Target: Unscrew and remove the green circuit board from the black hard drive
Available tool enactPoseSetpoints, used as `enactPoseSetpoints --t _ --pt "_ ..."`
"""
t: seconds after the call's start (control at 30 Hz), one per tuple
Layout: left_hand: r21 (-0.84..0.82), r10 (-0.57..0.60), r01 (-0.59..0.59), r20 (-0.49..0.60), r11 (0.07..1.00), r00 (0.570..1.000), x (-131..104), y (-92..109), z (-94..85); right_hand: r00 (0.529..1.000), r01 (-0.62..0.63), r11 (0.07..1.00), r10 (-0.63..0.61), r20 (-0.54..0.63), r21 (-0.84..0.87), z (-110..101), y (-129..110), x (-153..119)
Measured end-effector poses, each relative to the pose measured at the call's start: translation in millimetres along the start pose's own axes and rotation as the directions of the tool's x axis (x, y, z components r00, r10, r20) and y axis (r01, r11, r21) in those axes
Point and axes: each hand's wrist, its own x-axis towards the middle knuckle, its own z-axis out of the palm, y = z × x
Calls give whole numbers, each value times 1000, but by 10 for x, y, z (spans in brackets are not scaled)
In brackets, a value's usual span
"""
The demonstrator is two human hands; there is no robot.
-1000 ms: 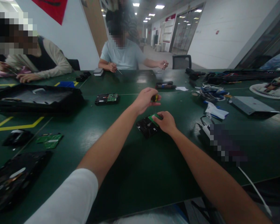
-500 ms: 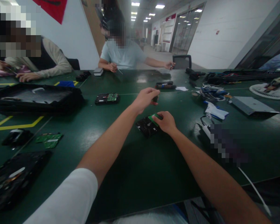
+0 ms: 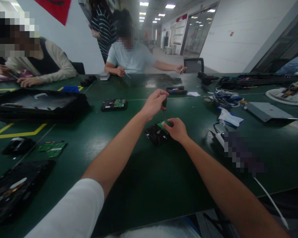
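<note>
A black hard drive [image 3: 154, 134] with a green circuit board [image 3: 161, 125] lies on the table in front of me. My right hand [image 3: 176, 130] grips its right side, the thumb on the board. Above the drive's far edge, my left hand [image 3: 155, 103] is closed around the dark handle of a screwdriver [image 3: 164, 104]. Its thin shaft points down at the drive; whether the tip touches it is hidden behind my right fingers.
Another hard drive [image 3: 114, 104] lies farther back. At left are a black tray-like casing [image 3: 39, 102], loose green boards [image 3: 53, 148] and a larger black drive [image 3: 20, 188]. To the right sit a metal box [image 3: 270, 112], bundled wires [image 3: 225, 99] and a power strip [image 3: 235, 150]. People sit across the table.
My left hand has risen slightly with the screwdriver, whose shaft now shows. My right hand and the drive stay in place. A person in a striped top has come into view behind.
</note>
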Motion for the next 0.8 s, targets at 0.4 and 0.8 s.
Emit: enactPoseSetpoints --t 0.4,0.8 --pt "364 423 -401 20 841 906 85 -275 -55 1000 3 1000 -3 -11 19 7 7 -8" --pt "443 476 -447 52 777 878 43 -348 -55 1000 18 1000 -17 -14 21 6 20 -7"
